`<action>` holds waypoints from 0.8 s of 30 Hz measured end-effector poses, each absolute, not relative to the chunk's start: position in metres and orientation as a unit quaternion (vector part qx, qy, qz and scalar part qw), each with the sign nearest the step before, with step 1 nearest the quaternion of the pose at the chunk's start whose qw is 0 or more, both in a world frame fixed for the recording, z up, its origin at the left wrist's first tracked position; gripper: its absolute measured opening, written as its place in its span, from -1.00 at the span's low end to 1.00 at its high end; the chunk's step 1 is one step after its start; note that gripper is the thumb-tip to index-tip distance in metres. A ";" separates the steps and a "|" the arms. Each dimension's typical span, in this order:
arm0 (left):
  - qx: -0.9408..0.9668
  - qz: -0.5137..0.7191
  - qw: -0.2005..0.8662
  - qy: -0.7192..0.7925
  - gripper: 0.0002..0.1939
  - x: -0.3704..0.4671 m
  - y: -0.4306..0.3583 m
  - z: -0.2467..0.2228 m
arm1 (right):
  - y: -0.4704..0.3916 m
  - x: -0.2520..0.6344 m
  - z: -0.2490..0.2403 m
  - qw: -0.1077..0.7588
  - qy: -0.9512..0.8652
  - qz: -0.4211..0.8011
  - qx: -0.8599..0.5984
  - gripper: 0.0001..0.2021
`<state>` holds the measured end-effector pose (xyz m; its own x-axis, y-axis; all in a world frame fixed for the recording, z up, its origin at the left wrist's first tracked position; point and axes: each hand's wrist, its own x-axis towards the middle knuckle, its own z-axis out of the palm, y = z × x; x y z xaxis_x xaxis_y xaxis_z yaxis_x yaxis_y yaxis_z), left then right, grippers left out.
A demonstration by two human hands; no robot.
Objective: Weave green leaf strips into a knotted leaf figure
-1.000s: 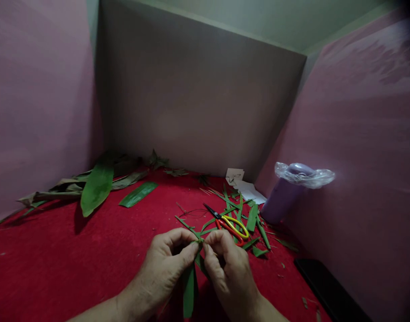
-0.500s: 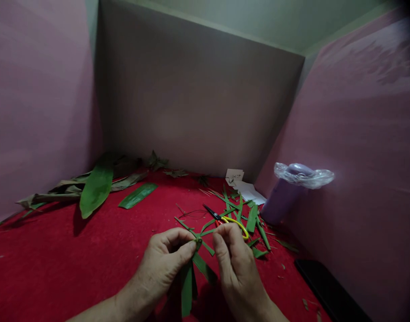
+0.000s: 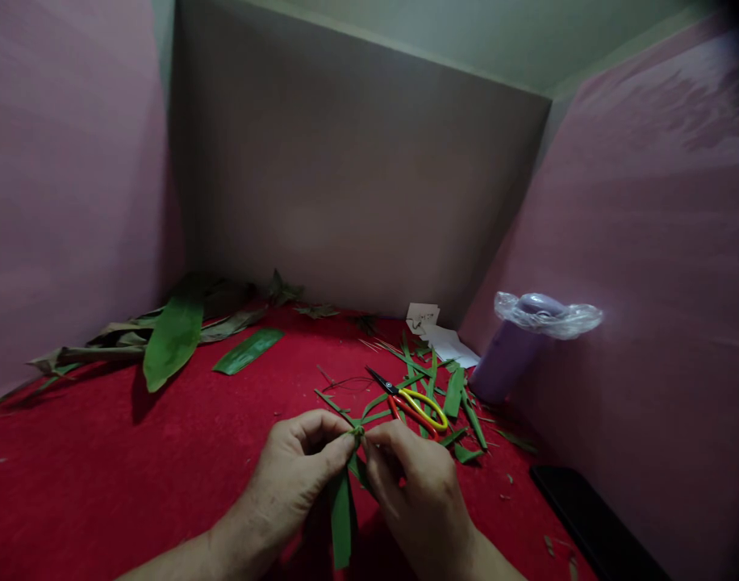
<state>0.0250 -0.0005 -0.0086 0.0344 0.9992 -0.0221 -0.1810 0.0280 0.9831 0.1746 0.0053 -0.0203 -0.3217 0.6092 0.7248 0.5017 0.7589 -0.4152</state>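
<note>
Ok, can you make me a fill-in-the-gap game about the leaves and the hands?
1. Both hands, the left hand and the right hand, pinch a knotted green ____.
2. The scissors have yellow and ____ handles.
3. The cloth under everything is ____.
4. The purple bottle wears clear ____ on top.

Missing words: leaf; red; red; plastic

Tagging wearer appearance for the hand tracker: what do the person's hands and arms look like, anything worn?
Left hand and right hand are bare: no gloves, rings or watch visible. Both forearms show no sleeves as far as the frame reaches. Nails look short, unpainted.
</note>
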 end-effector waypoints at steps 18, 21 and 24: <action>0.457 0.529 0.560 0.445 -0.84 0.027 -0.003 -0.009 | 0.003 0.174 -0.020 0.477 -0.802 0.069 -0.353 -0.87; 0.452 0.532 0.559 0.446 -0.85 0.028 -0.003 -0.009 | 0.004 0.174 -0.020 0.473 -0.810 0.034 -0.345 -0.88; 0.446 0.534 0.566 0.442 -0.85 0.029 -0.004 -0.008 | 0.004 0.174 -0.020 0.468 -0.813 0.022 -0.346 -0.89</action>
